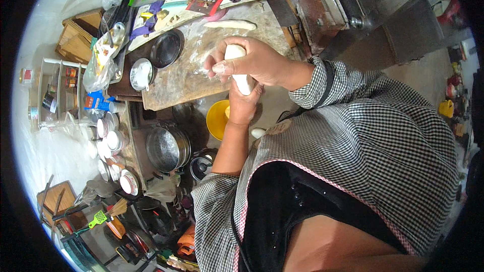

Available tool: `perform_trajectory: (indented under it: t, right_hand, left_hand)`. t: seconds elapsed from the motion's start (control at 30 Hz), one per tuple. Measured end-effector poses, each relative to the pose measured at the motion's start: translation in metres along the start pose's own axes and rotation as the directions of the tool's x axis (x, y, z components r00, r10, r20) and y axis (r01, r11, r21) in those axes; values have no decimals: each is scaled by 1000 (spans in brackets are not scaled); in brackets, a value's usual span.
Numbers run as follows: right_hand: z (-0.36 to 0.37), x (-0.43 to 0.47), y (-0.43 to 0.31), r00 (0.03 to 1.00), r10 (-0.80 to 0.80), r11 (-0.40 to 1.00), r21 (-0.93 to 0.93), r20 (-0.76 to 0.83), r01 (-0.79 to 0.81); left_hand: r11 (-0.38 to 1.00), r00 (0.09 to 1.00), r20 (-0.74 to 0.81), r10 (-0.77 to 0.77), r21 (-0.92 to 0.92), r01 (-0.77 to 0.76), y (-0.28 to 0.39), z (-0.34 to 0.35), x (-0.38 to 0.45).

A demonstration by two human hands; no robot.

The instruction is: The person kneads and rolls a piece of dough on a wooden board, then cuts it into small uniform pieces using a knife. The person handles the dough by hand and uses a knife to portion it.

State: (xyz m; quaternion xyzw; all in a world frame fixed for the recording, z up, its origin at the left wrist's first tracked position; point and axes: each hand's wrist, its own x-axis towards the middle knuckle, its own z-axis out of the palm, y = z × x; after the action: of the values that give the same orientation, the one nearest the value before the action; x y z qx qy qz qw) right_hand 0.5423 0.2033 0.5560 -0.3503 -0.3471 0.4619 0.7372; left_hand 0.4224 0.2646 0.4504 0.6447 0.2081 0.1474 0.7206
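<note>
A thick white piece of dough [243, 84] is held in the air between my two hands, near the front edge of a floured wooden board [204, 66]. My right hand [257, 60] wraps around its upper part, thumb and fingers curled about it. Below, my left hand [244, 105] grips the lower end; its fingers are partly hidden behind the dough and my right hand. Farther back on the board lies a long white dough strip [230, 25]. Light residue, apparently flour, marks my right thumb.
A black round pan [167, 48] and a small bowl of white powder [141, 73] stand at the board's left. Below the board sit a yellow basin [218, 120] and a steel steamer pot [168, 149]. Stacked bowls [115, 140] line a side table. Food packets [204, 3] lie behind.
</note>
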Motion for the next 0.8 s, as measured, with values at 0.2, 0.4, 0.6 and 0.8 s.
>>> perform_trajectory:
  t: [0.2, 0.4, 0.6, 0.8]
  right_hand:
    - [8, 3, 10, 983, 183, 969, 165, 30, -185]
    - [16, 30, 22, 999, 46, 938, 345, -13, -39]
    - [-31, 34, 42, 949, 30, 935, 344, -313, 84]
    - [-93, 10, 70, 729, 80, 939, 297, -680, 175]
  left_hand:
    - [942, 989, 147, 30, 326, -77, 0, -36, -17]
    - [951, 926, 253, -279, 210, 229, -17, -87, -29]
    - [923, 902, 326, -282, 347, 163, -24, -137, -26]
    - [696, 933, 262, -245, 718, -19, -68, -194, 13]
